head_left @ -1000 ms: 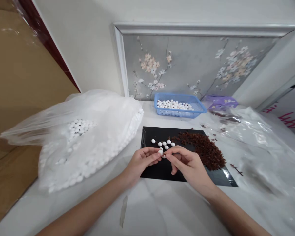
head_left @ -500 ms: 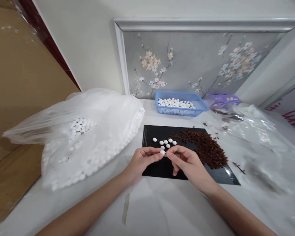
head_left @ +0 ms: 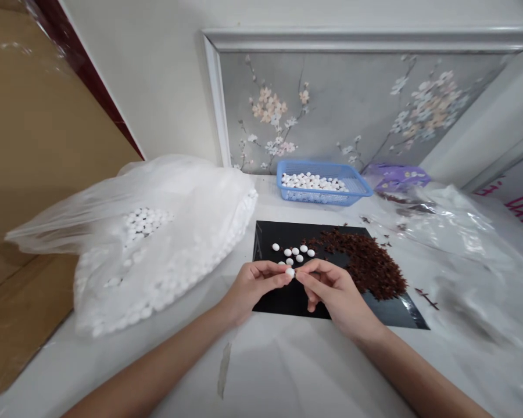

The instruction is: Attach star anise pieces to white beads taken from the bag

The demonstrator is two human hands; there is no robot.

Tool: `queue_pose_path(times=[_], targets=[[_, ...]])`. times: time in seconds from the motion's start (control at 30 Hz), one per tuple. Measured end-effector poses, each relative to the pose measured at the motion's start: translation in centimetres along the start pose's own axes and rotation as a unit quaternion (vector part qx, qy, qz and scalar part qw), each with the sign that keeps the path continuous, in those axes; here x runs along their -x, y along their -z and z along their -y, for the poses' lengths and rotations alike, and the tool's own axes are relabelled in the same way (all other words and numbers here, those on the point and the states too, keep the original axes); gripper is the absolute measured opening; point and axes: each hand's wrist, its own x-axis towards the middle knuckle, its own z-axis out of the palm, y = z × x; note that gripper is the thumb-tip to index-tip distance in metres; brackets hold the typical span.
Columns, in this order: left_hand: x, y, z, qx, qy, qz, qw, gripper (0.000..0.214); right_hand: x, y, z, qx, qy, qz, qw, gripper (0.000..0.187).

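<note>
White and smooth, one small ball [head_left: 290, 273] is being clamped between the thumb and forefinger of the left hand [head_left: 253, 284], over the black mat [head_left: 272, 303]. At its right side, the tips of thumb and forefinger of the right hand [head_left: 333, 290] are being held together; whether something tiny is being pinched there cannot be told. The step in hand seems to be fine work on this single ball, which is being shared by both hands. For the next move, in judgement, a steady left grip and a light, exact right touch are being called for, since a round thing can be easily lost from the fingers.

Just beyond, several loose balls [head_left: 299, 258] are being carried by the mat, one being partly hidden by the left hand. To the right, a heap of reddish-brown pieces [head_left: 377, 267] is being borne there too. Farther back, more balls are being contained in a blue basket [head_left: 366, 189]. At the left, a translucent white sack [head_left: 196, 261] of balls is being supported by the desk [head_left: 265, 371].
</note>
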Motion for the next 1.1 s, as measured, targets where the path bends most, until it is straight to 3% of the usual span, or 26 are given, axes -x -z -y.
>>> queue_pose_path(times=[0.47,0.8,0.9,0.97,1.1], targets=[[-0.2,0.2,0.2,-0.018,-0.007,0.014,1.000,0.021,0.0,0.2,0.1,-0.046,-0.066,0.037,0.996,0.026],[-0.1,0.3,0.2,-0.032,-0.014,0.011,0.999,0.024,0.0,-0.2,-0.3,-0.052,-0.067,0.038,0.996,0.028],[-0.1,0.0,0.0,-0.025,-0.012,0.016,0.999,0.023,0.3,-0.5,-0.2,-0.003,-0.017,-0.004,1.000,0.028],[-0.1,-0.3,-0.2,-0.021,-0.008,0.019,1.000,0.024,0.6,-0.8,-0.1,0.068,0.057,-0.054,0.995,0.025],[0.0,-0.6,-0.5,-0.014,-0.004,0.010,1.000,0.025,1.3,-0.9,-0.3,0.229,0.239,-0.090,0.939,0.015]])
